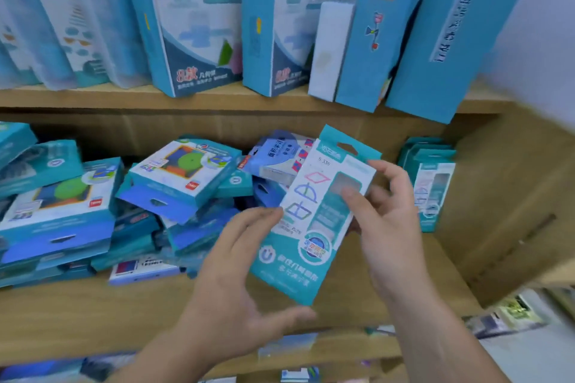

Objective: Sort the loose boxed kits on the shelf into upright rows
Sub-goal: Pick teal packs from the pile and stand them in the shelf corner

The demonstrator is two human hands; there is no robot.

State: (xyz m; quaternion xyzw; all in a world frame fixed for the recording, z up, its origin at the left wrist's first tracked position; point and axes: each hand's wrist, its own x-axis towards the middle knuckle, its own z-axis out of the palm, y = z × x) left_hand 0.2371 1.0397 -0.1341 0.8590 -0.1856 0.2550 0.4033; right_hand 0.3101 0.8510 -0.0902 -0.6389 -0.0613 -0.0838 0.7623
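Step in hand: one kit picked and being oriented before placement. The boxed kit is in the air in front of the lower shelf, face toward you, hang-tab up, tilted to the right. Your right hand grips its right edge, thumb on the front, fingers curled round the top corner. Your left hand is released: straight fingers touch the kit's left edge and the thumb is spread below the bottom corner, steadying rather than clamping.

Next move, my read: carry it right to the upright row of similar teal kits at the shelf's right end, take the tilt out, and slide it in on the row's left side. The right hand could probably do that alone.

Around:
- The heap of kits lies flat and skewed across the left and middle of the shelf, types mixed, just behind the held kit.
- The side panel closes the right end, so the row can only grow leftward, toward the heap.
- The tall blue boxes lean out past the upper shelf edge, above the row. Mind them on the lift.
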